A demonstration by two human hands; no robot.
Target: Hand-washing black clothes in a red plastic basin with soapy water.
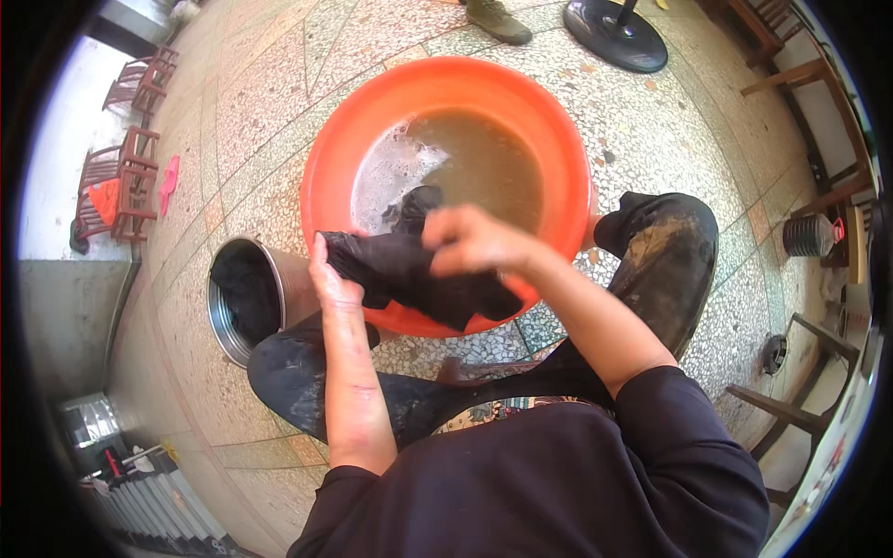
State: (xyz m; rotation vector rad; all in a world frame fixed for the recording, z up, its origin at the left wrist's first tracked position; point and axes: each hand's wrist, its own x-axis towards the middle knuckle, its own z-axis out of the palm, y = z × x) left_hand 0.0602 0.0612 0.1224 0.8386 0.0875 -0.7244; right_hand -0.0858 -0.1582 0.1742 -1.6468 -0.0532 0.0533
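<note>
A wet black cloth (398,268) is stretched over the near rim of a large orange plastic basin (335,160). At its left end, my left hand (335,275) grips it, thumb up and the other fingers mostly hidden. Blurred by motion, my right hand (467,240) is curled just over the cloth's middle; whether it touches or holds the fabric is unclear. Part of the dark fabric (422,202) trails down into the basin. Murky brown water (488,164) fills the bottom, with whitish suds (384,167) on the left.
A metal bucket (296,282) holding dark cloth (244,286) stands left of the basin. Beyond the basin are another person's shoe (499,21) and a round black stand base (617,38). Wooden chairs (136,188) line the left; a plastic jug (809,236) sits at right.
</note>
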